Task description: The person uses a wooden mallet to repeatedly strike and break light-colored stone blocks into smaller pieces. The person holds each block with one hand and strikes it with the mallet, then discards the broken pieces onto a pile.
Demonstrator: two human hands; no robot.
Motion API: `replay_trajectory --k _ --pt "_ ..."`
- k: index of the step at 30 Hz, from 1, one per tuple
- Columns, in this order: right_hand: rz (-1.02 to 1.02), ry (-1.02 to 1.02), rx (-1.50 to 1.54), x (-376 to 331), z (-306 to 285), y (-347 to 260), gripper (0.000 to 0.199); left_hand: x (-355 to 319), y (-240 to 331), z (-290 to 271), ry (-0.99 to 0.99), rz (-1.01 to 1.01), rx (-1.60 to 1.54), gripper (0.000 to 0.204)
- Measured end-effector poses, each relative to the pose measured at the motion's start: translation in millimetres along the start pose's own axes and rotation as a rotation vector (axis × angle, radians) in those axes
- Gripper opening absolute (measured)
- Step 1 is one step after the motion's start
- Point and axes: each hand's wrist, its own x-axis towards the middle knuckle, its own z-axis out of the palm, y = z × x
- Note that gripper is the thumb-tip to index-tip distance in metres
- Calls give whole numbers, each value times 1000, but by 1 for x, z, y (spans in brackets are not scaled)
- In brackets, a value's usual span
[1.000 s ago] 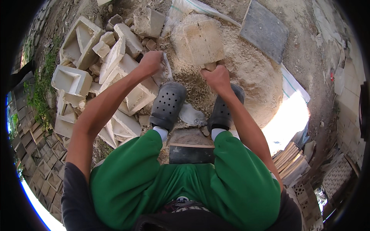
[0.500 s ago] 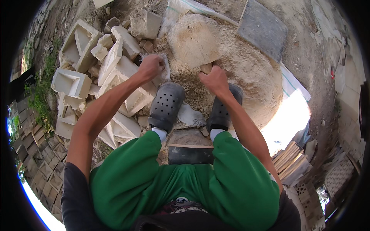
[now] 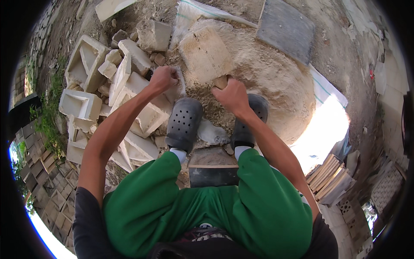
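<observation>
My right hand [image 3: 232, 96] is closed round the short handle [image 3: 221, 82] of a flat, broad paddle-like tool [image 3: 205, 54] coated in pale dust. The tool's broad face is over the near left side of a pale powder heap [image 3: 276, 95]. My left hand [image 3: 163, 80] is closed in a pinch on the edge of a white woven sheet [image 3: 177, 88], left of the heap. Broken pale moulded blocks [image 3: 125, 82] lie close beside that hand. Both hands are just beyond my grey clogs [image 3: 184, 124].
A dark square slab [image 3: 285, 29] lies at the heap's far right corner. Sunlit woven sheeting [image 3: 323, 129] spreads along the right, near stacked thin wooden pieces [image 3: 327, 175]. A whitish crumpled bag [image 3: 211, 131] sits between my feet. Green plants [image 3: 49, 116] grow at the left.
The paddle-like tool has shifted left and a little nearer, its face now showing squarer corners. My right hand has moved left with it. My left hand stays at the sheet's edge.
</observation>
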Motion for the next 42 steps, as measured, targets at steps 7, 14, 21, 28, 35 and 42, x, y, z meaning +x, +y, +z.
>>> replay_trajectory --k 7,14,21,28,35,42 --pt "-38 98 150 8 18 19 49 4 7 -8 -1 1 -12 18" --pt "164 48 267 11 -28 19 51 23 62 -47 26 -61 -163 23" --pt "234 133 353 1 -64 9 46 57 106 -31 211 137 -315 37" --pt "49 180 399 1 -67 -9 50 41 96 -40 222 -38 -360 30" --pt "31 65 308 11 1 13 53 13 37 -35 361 -54 -143 25" --pt "106 68 176 -3 -20 -19 55 -17 10 -22 121 -68 353 15"
